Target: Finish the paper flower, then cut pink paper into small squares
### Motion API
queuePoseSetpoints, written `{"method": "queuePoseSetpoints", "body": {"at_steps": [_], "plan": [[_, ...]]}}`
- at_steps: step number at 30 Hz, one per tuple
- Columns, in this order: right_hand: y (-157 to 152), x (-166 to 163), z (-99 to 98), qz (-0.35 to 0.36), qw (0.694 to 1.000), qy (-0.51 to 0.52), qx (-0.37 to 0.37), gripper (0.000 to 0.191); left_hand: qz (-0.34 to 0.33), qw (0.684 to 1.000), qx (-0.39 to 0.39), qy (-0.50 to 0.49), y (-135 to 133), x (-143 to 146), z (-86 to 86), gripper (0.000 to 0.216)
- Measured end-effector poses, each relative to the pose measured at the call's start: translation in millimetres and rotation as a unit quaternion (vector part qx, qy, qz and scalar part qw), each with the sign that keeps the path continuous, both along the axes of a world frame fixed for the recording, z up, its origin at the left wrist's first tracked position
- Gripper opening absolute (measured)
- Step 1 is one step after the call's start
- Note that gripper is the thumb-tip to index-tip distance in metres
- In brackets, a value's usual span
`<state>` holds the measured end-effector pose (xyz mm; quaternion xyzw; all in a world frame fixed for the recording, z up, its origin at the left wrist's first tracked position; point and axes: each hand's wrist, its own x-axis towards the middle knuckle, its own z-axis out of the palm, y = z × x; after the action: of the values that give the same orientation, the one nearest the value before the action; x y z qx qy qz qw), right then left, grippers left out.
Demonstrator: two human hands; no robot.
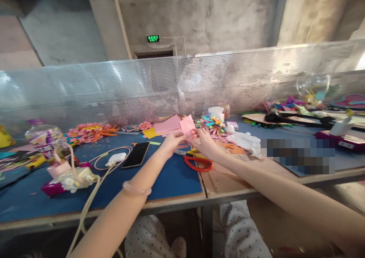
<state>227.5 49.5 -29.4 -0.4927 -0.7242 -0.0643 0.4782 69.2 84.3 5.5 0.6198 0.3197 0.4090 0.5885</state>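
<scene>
Above the blue worktop (171, 178), just past the red scissors (198, 163), the left hand (171, 142) and right hand (203, 142) had fingers pinched on a pink paper square (187, 125), held aloft. An even grip on both edges would suit it best.

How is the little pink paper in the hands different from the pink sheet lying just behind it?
The small pink paper is a little square, while the pink sheet is clearly larger and longer. The small pink paper is held up off the table, pinched between the left hand and the right hand. The pink sheet lies flat on the table, touched by neither hand. Both are plain pink paper of much the same shade.
</scene>
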Motion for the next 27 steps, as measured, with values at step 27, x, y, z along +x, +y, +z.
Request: {"method": "queuePoseSetpoints", "body": {"at_steps": [27], "plan": [[19,31,-4.5,0.116,0.785,0.547,-0.268,0.01,0.175,0.944,0.226,0.167,12,-12,-1.2,0.007]]}}
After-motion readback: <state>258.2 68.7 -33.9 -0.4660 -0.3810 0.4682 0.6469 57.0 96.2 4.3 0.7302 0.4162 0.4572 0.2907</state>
